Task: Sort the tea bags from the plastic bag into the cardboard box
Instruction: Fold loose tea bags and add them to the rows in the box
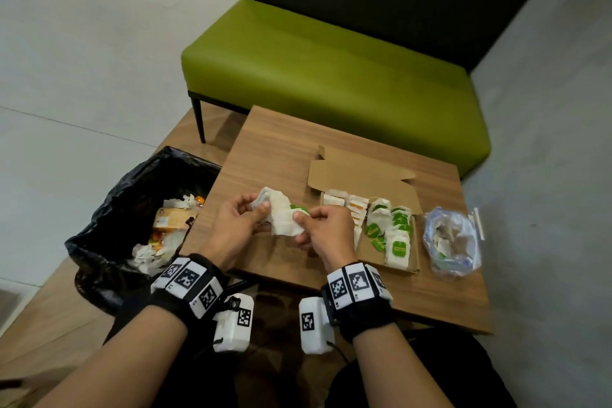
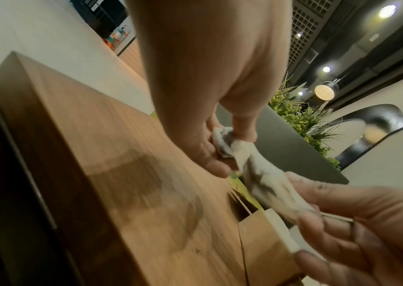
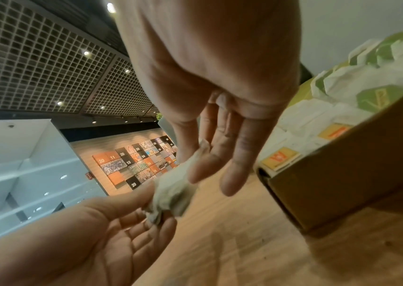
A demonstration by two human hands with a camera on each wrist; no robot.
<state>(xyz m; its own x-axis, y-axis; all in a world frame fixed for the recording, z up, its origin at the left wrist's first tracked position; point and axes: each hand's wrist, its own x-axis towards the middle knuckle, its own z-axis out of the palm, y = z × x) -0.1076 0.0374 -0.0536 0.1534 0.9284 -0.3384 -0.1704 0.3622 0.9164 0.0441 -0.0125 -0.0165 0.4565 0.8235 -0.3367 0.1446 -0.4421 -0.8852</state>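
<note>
Your left hand (image 1: pixel 235 221) and right hand (image 1: pixel 323 231) both pinch one white tea bag (image 1: pixel 281 215) above the table (image 1: pixel 271 149), left of the box (image 1: pixel 361 175).

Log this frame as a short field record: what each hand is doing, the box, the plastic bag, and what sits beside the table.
left hand: pinches one end of the tea bags
right hand: pinches the other end
tea bags: white bunch, one green tag showing, above the table
cardboard box: open, partly filled; orange tags left, green tags right
plastic bag: right of box, not empty
bin: black liner, left of table
</note>
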